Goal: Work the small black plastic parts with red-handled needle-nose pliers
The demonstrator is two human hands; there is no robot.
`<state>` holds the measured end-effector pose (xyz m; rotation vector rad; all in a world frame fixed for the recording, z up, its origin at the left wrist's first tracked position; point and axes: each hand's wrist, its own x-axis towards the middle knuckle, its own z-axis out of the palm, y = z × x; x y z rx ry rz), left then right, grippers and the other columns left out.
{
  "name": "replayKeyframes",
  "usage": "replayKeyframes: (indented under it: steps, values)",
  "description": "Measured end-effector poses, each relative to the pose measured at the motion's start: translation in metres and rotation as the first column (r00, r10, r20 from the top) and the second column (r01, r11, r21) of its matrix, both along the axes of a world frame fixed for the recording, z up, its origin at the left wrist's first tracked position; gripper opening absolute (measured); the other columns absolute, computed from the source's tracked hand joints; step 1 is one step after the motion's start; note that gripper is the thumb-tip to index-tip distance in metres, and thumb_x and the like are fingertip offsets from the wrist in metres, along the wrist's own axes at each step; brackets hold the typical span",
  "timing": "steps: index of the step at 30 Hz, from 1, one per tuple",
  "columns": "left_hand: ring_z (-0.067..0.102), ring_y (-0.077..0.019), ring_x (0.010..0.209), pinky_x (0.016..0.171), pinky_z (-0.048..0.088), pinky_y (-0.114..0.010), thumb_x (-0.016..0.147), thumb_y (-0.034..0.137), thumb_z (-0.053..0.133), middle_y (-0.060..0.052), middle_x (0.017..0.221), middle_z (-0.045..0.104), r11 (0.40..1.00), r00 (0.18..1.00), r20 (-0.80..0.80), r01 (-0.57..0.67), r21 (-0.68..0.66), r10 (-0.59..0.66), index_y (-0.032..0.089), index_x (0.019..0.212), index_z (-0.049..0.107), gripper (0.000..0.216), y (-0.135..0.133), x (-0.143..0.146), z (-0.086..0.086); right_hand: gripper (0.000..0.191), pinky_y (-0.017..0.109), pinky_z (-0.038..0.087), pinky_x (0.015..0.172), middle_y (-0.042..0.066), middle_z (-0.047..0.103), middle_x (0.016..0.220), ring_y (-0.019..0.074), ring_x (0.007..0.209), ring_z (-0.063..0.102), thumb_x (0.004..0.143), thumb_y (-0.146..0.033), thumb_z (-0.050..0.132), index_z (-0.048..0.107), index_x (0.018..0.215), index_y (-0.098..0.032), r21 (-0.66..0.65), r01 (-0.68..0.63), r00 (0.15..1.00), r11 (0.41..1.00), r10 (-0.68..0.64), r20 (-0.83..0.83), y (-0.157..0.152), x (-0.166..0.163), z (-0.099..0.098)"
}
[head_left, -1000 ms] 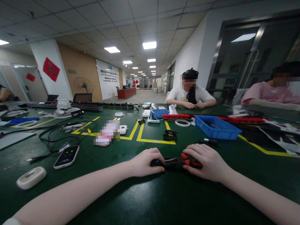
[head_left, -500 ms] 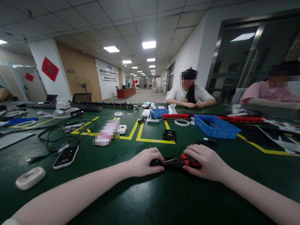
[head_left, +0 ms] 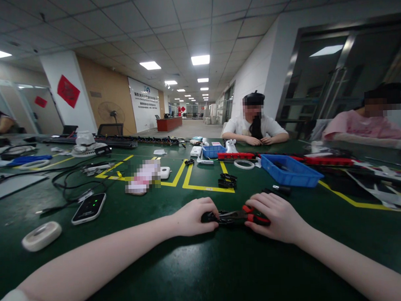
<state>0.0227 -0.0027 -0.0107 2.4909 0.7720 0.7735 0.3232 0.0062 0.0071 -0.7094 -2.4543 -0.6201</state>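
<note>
My right hand [head_left: 271, 216] is closed around the red and black handles of a pair of pliers [head_left: 237, 215], whose jaws point left. My left hand [head_left: 198, 217] pinches a small black part [head_left: 208, 217] at the jaws; the fingers hide much of it, and I cannot make out its kind. Both hands are low over the green table, close together in front of me. Beyond them, several similar-looking black pieces [head_left: 227, 180] lie inside a yellow-taped square. A short black cylinder [head_left: 281, 190] is just past my right hand.
A blue bin [head_left: 291, 171] stands at the right, with a smaller blue tray [head_left: 213, 151] farther back. On the left are a roll of white tape [head_left: 41, 236], a phone-like device [head_left: 89, 209] and black cables [head_left: 65, 183]. A person [head_left: 254, 122] sits across the table.
The view has shifted very slightly. Both hands keep their hold on the pliers and the black part, with no clear movement.
</note>
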Motion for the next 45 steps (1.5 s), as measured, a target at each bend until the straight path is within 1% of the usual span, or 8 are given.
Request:
replayKeyframes:
  steps: [8, 13, 25, 29, 32, 36, 41, 45]
  values:
    - [0.063, -0.0201, 0.099, 0.091, 0.051, -0.032, 0.089, 0.028, 0.073, -0.006, 0.106, 0.062, 1.0, 1.0, 0.008, 0.023, -0.01, -0.023, 0.018, 0.102, 0.069, 0.017, 0.0011, -0.0016, -0.0015, 0.033, 0.035, 0.051, 0.072, 0.011, 0.073, 0.098, 0.0217, 0.082, 0.067, 0.089, -0.045, 0.064, 0.066, 0.107, -0.017, 0.059, -0.037, 0.999, 0.998, 0.037, -0.005, 0.001, -0.0006, -0.002]
    - [0.063, -0.0207, 0.1, 0.092, 0.051, -0.034, 0.089, 0.03, 0.074, -0.006, 0.108, 0.062, 1.0, 1.0, -0.015, 0.009, -0.022, -0.009, 0.019, 0.102, 0.07, 0.018, 0.002, -0.0023, -0.0018, 0.033, 0.036, 0.051, 0.072, 0.011, 0.073, 0.098, 0.0226, 0.082, 0.068, 0.086, -0.044, 0.067, 0.067, 0.106, -0.018, 0.038, -0.035, 0.999, 0.999, 0.035, -0.013, 0.001, 0.0006, -0.0039]
    - [0.063, -0.0215, 0.1, 0.091, 0.051, -0.034, 0.089, 0.03, 0.074, -0.007, 0.107, 0.062, 1.0, 0.999, -0.034, -0.002, 0.009, 0.002, 0.018, 0.104, 0.069, 0.02, 0.0015, -0.001, -0.0011, 0.029, 0.034, 0.052, 0.07, 0.01, 0.071, 0.095, 0.0219, 0.08, 0.066, 0.087, -0.043, 0.066, 0.069, 0.103, -0.019, -0.017, -0.01, 1.0, 1.0, 0.01, 0.0, -0.0001, 0.0002, -0.0026]
    - [0.063, -0.0212, 0.099, 0.09, 0.051, -0.034, 0.088, 0.03, 0.074, -0.006, 0.106, 0.062, 1.0, 1.0, -0.023, 0.008, 0.021, -0.007, 0.018, 0.103, 0.069, 0.02, 0.0023, -0.0011, -0.0025, 0.032, 0.036, 0.051, 0.071, 0.011, 0.072, 0.096, 0.0229, 0.081, 0.066, 0.088, -0.046, 0.065, 0.068, 0.104, -0.018, 0.026, 0.0, 1.0, 1.0, 0.0, 0.006, -0.0008, -0.0005, -0.0017]
    - [0.063, -0.0213, 0.099, 0.09, 0.051, -0.033, 0.088, 0.03, 0.074, -0.006, 0.106, 0.062, 1.0, 1.0, -0.029, 0.004, 0.023, -0.003, 0.018, 0.102, 0.068, 0.019, 0.0035, -0.0014, -0.0036, 0.033, 0.038, 0.051, 0.074, 0.011, 0.072, 0.099, 0.0246, 0.085, 0.067, 0.087, -0.045, 0.065, 0.068, 0.106, -0.018, 0.042, 0.003, 1.0, 0.999, -0.003, -0.001, -0.0005, -0.0008, -0.0011]
    - [0.063, -0.0213, 0.099, 0.09, 0.05, -0.033, 0.089, 0.031, 0.074, -0.006, 0.107, 0.062, 1.0, 0.999, -0.032, 0.003, 0.02, -0.003, 0.019, 0.103, 0.069, 0.019, 0.004, -0.0022, -0.0031, 0.033, 0.038, 0.051, 0.078, 0.01, 0.073, 0.101, 0.0246, 0.089, 0.068, 0.087, -0.044, 0.066, 0.068, 0.108, -0.019, 0.055, -0.031, 0.999, 0.998, 0.032, -0.012, 0.0018, -0.0007, -0.002]
    - [0.063, -0.0216, 0.1, 0.09, 0.05, -0.033, 0.089, 0.031, 0.074, -0.006, 0.107, 0.063, 0.999, 0.999, -0.046, 0.004, 0.039, -0.002, 0.019, 0.103, 0.069, 0.02, 0.003, -0.0028, -0.0008, 0.033, 0.036, 0.05, 0.073, 0.01, 0.072, 0.099, 0.0234, 0.084, 0.067, 0.089, -0.047, 0.064, 0.066, 0.108, -0.019, 0.076, -0.037, 0.999, 0.996, 0.037, 0.009, 0.0063, 0.0006, -0.0078]
    - [0.063, -0.0216, 0.1, 0.089, 0.05, -0.032, 0.088, 0.031, 0.075, -0.006, 0.107, 0.063, 0.999, 0.999, -0.045, -0.001, 0.044, 0.003, 0.018, 0.103, 0.069, 0.02, 0.0028, -0.003, -0.0005, 0.033, 0.036, 0.049, 0.071, 0.01, 0.071, 0.097, 0.0225, 0.081, 0.066, 0.091, -0.047, 0.062, 0.066, 0.106, -0.019, 0.063, -0.037, 0.999, 0.997, 0.037, 0.008, 0.007, 0.001, -0.0091]
